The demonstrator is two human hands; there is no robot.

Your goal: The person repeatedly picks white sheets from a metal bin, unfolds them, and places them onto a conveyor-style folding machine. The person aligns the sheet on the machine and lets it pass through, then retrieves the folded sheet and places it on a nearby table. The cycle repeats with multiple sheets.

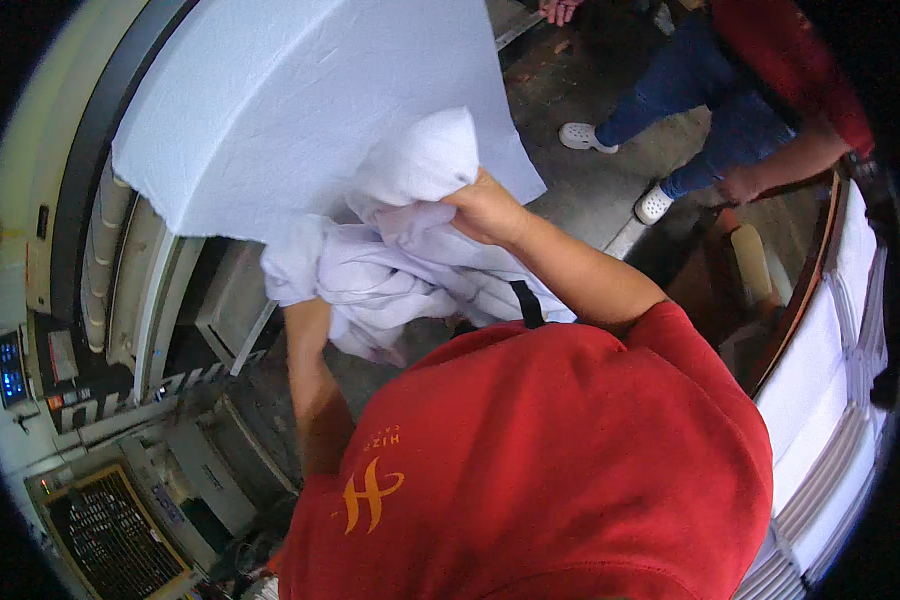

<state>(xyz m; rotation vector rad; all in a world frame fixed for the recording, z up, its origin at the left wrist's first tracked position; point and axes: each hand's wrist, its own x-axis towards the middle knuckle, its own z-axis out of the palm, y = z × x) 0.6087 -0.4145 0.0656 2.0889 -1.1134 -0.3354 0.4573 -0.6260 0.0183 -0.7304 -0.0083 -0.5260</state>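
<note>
In front of my red shirt hangs a bunched white cloth, held up between my two hands. My right hand grips it at the right, where a rounded fold rises above the fingers. At the left, the cloth wraps over my left hand, so only the wrist end shows and the fingers are hidden. A wide white sheet lies spread just beyond the bundle. Its near left corner hangs over the front of a large beige machine with rollers.
Another person in a red top and jeans stands at the upper right, one hand near a brown-rimmed cart. Stacked folded white linens line the right side. A lit control panel and a grille-fronted unit are at the left.
</note>
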